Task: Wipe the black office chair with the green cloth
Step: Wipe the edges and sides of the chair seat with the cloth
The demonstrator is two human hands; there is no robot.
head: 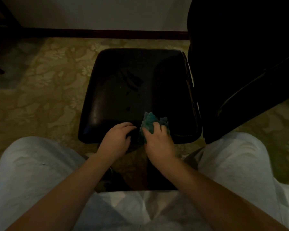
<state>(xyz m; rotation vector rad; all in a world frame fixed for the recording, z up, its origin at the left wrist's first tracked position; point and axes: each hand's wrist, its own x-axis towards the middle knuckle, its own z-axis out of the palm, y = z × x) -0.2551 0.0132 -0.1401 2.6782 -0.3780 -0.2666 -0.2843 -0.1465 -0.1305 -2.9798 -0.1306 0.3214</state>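
Dim patterned carpet (45,90) runs back to a dark skirting board under a pale wall, and on it stands the chair's seat (132,90), black and glossy, with the backrest (240,64) rising on its right side. The person sits or crouches just in front of the seat, pale trousers (40,172) on either side.

The right hand (158,140) is closed around the bunched cloth (149,122), pressing it on the seat's near edge, right of centre; a wad held this way likely gives firm pressure for rubbing. The left hand (117,139) holds nothing, its fingers loosely curled and resting on the seat's near rim just left of the cloth, probably to steady a chair that could swivel or roll.

Beyond the cloth most of the seat lies open, so there is free room for strokes toward its far edge and its left side. Faint marks show near the seat's middle. On the seat's right the backrest stands close, which would cut strokes short there.
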